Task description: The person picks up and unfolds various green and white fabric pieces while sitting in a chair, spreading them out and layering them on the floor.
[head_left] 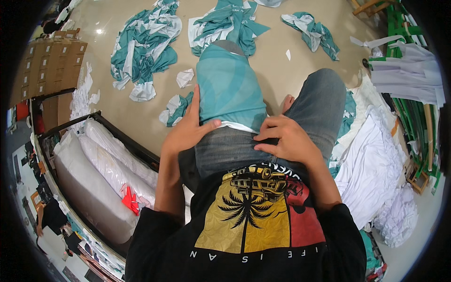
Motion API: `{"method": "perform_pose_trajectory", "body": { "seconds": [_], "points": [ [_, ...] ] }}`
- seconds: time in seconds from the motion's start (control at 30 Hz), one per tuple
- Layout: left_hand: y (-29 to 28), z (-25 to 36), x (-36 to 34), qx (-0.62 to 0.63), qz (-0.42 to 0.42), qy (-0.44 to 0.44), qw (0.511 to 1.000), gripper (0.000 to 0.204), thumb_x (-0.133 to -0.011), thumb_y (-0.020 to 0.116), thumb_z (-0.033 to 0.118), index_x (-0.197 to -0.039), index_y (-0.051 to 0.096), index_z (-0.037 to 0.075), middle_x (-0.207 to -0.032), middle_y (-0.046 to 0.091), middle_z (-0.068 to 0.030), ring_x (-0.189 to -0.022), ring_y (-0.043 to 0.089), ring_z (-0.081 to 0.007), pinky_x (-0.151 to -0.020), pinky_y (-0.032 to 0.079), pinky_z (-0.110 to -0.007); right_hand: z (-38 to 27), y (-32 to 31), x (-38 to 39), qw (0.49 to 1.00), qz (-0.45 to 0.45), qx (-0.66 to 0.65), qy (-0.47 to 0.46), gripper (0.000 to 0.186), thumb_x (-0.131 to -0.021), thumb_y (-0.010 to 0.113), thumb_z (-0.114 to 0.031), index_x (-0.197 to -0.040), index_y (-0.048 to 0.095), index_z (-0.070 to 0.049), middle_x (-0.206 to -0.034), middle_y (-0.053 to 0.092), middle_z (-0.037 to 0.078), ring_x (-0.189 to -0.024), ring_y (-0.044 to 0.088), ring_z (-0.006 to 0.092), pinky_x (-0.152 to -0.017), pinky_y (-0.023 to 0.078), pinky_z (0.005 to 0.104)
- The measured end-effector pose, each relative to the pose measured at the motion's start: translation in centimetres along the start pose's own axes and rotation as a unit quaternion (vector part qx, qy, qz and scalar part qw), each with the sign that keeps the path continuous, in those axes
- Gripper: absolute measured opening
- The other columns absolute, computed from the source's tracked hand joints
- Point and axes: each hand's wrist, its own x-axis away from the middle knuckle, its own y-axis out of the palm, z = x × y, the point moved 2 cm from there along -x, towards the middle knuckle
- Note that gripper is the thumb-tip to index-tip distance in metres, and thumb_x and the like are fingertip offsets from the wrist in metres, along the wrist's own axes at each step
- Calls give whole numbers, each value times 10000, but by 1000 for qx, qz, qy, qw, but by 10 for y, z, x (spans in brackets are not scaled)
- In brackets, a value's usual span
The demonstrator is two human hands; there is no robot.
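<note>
A teal piece of fabric (230, 89) with a white edge lies over my left thigh and knee. My left hand (185, 131) rests along its left side, fingers stretched out and thumb apart over the near edge. By the fabric's near right corner, my right hand (287, 138) is curled, with thumb and forefinger close together above my jeans. Anything between those fingertips is too small or hidden to make out.
Teal and white cloth heaps (145, 44) lie on the floor ahead. White fabric (366, 160) is piled at my right, near a green rack (413, 117). At my left, a black-framed bin (127, 145) holds plastic-wrapped white rolls (94, 183). Cardboard boxes (51, 66) stand far left.
</note>
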Motion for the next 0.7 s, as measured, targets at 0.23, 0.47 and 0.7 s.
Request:
{"method": "perform_pose_trajectory", "body": {
  "seconds": [0.23,0.47,0.7],
  "points": [
    [-7,60,-9,-102,45,-63,992,1371,-714,891,631,-1698,127,58,-1600,306,-433,-1448,441,-554,-1156,440,-502,14,-5,1,989,104,-53,85,174,-838,831,-64,-975,735,-14,-888,720,103,-841,712,242,-779,540,330],
    [-1,72,10,-186,23,-26,982,1559,-519,987,603,-1706,105,110,-1609,253,-457,-1472,369,-595,-1151,443,-560,8,7,0,979,5,-58,195,221,-862,809,-134,-1045,719,-51,-884,677,128,-857,678,319,-730,538,391],
    [3,78,21,-208,61,-10,976,1411,-567,989,511,-1671,219,88,-1618,302,-403,-1463,406,-552,-1173,424,-522,13,4,-8,995,89,29,-15,302,-816,800,-60,-1111,738,-48,-933,631,106,-853,625,252,-772,505,357]
  ]
}}
